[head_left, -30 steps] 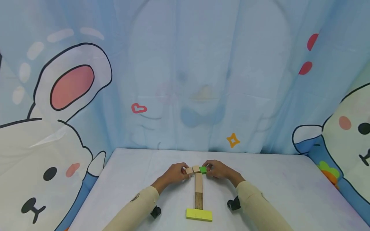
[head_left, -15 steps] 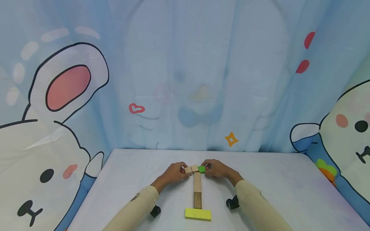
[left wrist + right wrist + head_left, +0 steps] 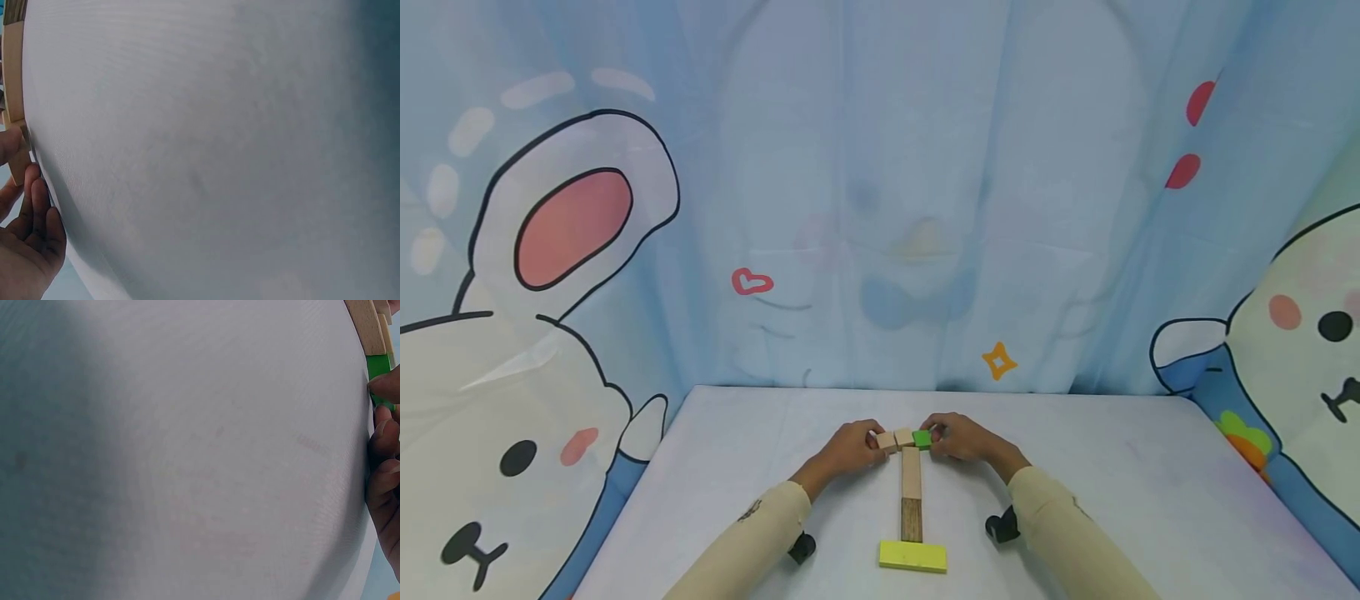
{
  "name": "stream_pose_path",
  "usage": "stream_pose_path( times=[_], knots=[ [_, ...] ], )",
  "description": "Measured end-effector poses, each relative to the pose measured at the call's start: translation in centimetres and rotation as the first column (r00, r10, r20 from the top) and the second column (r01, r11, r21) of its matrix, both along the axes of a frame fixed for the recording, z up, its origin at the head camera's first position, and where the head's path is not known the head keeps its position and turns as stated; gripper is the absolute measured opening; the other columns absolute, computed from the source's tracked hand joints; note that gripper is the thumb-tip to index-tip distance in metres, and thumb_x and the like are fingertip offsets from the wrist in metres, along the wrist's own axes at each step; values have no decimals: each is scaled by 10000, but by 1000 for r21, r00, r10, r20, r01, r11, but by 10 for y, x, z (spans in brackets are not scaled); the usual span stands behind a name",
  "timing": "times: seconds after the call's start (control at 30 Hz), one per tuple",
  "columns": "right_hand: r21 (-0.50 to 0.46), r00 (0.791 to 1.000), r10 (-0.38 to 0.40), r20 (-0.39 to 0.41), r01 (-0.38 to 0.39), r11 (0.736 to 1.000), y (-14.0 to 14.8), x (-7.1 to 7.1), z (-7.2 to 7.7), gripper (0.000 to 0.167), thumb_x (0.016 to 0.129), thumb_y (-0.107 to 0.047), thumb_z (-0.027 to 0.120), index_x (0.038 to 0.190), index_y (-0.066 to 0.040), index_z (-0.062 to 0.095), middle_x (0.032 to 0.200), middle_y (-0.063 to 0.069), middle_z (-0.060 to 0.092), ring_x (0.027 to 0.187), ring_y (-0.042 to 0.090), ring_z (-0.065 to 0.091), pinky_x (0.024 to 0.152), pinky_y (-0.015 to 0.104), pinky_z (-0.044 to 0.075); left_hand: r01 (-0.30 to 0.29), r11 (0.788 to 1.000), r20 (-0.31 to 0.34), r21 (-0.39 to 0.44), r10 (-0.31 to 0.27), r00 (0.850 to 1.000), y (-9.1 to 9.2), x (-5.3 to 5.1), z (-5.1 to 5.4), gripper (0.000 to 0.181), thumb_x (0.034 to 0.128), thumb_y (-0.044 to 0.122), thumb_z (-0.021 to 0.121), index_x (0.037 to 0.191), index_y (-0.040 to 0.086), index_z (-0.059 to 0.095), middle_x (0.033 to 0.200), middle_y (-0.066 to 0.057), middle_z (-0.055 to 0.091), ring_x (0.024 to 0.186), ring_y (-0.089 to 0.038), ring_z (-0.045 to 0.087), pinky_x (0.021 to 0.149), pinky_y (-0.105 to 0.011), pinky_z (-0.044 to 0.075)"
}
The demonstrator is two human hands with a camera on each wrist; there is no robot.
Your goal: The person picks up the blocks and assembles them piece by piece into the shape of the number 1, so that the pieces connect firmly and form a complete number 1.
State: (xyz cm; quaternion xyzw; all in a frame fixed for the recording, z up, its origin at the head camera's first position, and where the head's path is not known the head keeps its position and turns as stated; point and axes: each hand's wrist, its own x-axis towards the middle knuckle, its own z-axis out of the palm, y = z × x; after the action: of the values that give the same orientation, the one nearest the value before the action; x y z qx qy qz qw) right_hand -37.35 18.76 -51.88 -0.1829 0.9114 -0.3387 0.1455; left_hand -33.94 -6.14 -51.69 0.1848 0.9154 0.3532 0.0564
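In the head view my left hand [image 3: 850, 446] pinches the leftmost plain wooden cube [image 3: 887, 442]; the left wrist view shows that cube [image 3: 20, 165] between thumb and fingers. A second plain cube [image 3: 904, 437] sits in the middle of the short, slightly bent row. My right hand [image 3: 961, 437] pinches the green cube [image 3: 922, 440] at the row's right end, and thumb and fingers hold this green cube [image 3: 378, 365] in the right wrist view. Below the row runs a light wooden block [image 3: 911, 472], its far end close against the cubes.
A dark-grained wooden block [image 3: 912, 520] continues the light one towards me. Across its near end lies a yellow block [image 3: 913, 556]. All rest on a white-covered table [image 3: 737, 442], with a printed blue curtain [image 3: 917, 167] behind it.
The head view has shifted slightly. The left cube and the middle cube sit a little closer together than a second ago. Both hands keep their hold.
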Motion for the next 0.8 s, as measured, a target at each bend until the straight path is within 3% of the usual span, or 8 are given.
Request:
stream_pose_path(
  times=[0.8],
  knots=[
    [21,1000,-22,1,22,1000,-1,-1,-1,298,842,-66,718,1133,-109,672,905,25,584,801,175,532,678,312,444,6,1000,16,-24,-6,1000,3,-4,0,260,884,161,749,1111,55,678,784,42,628,685,-69,528,646,-245,431]
  ],
)
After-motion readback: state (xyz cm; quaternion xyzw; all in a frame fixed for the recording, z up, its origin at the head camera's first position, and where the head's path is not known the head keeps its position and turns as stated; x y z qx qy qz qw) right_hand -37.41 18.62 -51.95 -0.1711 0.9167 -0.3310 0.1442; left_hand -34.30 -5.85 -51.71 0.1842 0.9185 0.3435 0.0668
